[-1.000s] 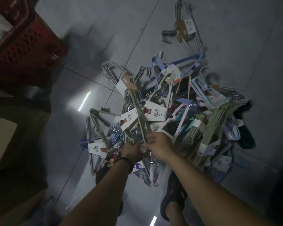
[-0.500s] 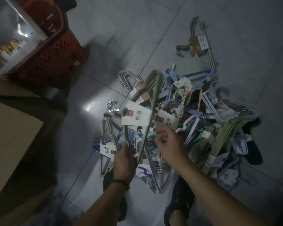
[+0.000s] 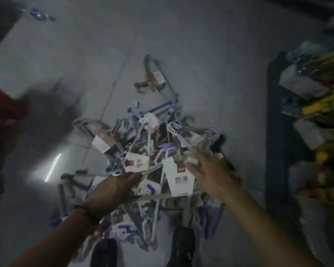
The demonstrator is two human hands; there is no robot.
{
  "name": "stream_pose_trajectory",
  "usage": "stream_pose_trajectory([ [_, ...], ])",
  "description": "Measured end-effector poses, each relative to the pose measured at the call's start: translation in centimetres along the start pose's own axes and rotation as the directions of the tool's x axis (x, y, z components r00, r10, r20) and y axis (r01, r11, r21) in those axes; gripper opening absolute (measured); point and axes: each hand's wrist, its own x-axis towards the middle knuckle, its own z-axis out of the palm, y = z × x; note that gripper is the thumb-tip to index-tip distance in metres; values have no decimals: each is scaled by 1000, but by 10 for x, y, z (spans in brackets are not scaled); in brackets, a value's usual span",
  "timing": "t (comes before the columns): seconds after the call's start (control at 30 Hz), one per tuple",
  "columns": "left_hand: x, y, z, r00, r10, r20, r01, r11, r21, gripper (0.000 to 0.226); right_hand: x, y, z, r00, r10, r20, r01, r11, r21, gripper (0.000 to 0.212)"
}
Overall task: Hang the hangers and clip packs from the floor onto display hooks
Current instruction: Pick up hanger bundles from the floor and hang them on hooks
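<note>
- Head view showed a dim grey floor (image 3: 210, 54), and the picture was blurry.
- At the far left there was a red shape (image 3: 2, 110), too blurred to name.
- The left hand (image 3: 112, 191) reached in low over the pile (image 3: 152, 151). Its fingers were held close together and lay flat under a thin grey hanger (image 3: 81, 175). I could not tell if they were gripping it.
- The pile sat on the floor in the middle. It was a big tangle of hangers and clip packs with white card tags. None of it was on a hook yet.
- One hanger pack (image 3: 156, 78) lay alone on the floor, past the pile.
- A white tag (image 3: 179, 178) sat between the two hands, on a bundle lifted a bit above the rest.
- The right hand (image 3: 214, 174) was just right of that tag. Its fingers were a little spread and touched the tag's edge. They were not pinching it.
- At the far right stood a dark shelf (image 3: 272, 132) with packed goods. I could not see any hooks.
- The hangers looked light, thin and stiff. I think their hooks would catch on each other, so a pull could drag many along.
- A good place to hold would be the banded middle near the tag, not the card, which could tear.
</note>
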Motion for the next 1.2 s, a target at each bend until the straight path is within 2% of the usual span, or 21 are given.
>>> stream_pose_trajectory([
  [0.1, 27, 29, 0, 996, 93, 16, -94, 995, 45, 53, -35, 52, 2, 996, 84, -2, -79, 953, 291, 71],
  [0.2, 54, 56, 12, 975, 209, -74, -212, 977, -31, 42, -65, 93, 30, 978, 208, -29, -175, 884, 433, 63],
  [0.27, 75, 75, 30, 971, 101, -217, -136, 978, -155, 32, -81, 119, 59, 937, 345, -53, -272, 816, 510, 66],
  [0.33, 93, 95, 59, 936, -161, -313, 73, 959, -275, 31, -98, 147, 90, 876, 480, -49, -351, 704, 617, 71],
  [0.4, 101, 110, 98, 859, -468, -208, 312, 799, -514, 40, -114, 172, 114, 791, 612, -14, -436, 580, 688, 71],
  [0.43, 103, 113, 121, 831, -547, -104, 395, 711, -581, 38, -120, 182, 123, 748, 664, 11, -476, 524, 706, 68],
  [0.47, 107, 120, 141, 814, -580, 22, 471, 639, -607, 33, -125, 191, 132, 707, 707, 27, -505, 478, 719, 65],
  [0.53, 112, 137, 175, 798, -546, 256, 583, 588, -561, 27, -132, 210, 149, 626, 777, 64, -547, 380, 746, 72],
  [0.57, 115, 141, 193, 790, -520, 325, 609, 602, -516, 26, -132, 216, 156, 599, 796, 90, -563, 338, 754, 79],
  [0.63, 127, 146, 234, 790, -524, 318, 610, 627, -484, 35, -130, 234, 170, 569, 810, 140, -572, 268, 775, 81],
  [0.7, 136, 124, 271, 788, -557, 263, 611, 656, -443, 51, -122, 237, 175, 572, 802, 173, -567, 235, 789, 74],
  [0.77, 147, 105, 303, 764, -599, 239, 634, 631, -446, 61, -115, 238, 180, 585, 789, 188, -555, 221, 802, 68],
  [0.83, 160, 130, 292, 743, -644, 181, 653, 640, -404, 77, -105, 244, 193, 638, 751, 172, -535, 271, 800, 63],
  [0.87, 166, 144, 283, 738, -658, 146, 654, 645, -396, 77, -98, 246, 200, 671, 724, 163, -518, 300, 801, 61],
  [0.97, 183, 148, 279, 702, -709, 76, 667, 615, -420, 48, -87, 243, 219, 748, 645, 154, -473, 355, 806, 60],
  [1.03, 190, 146, 278, 659, -750, 55, 682, 565, -465, 27, -85, 241, 228, 763, 623, 171, -462, 341, 819, 61],
  [1.1, 193, 150, 279, 664, -746, 46, 649, 545, -530, 22, -85, 241, 232, 755, 627, 192, -458, 296, 838, 57],
  [1.2, 188, 159, 277, 716, -695, 68, 581, 539, -610, 25, -89, 243, 232, 745, 639, 194, -472, 298, 830, 56],
])
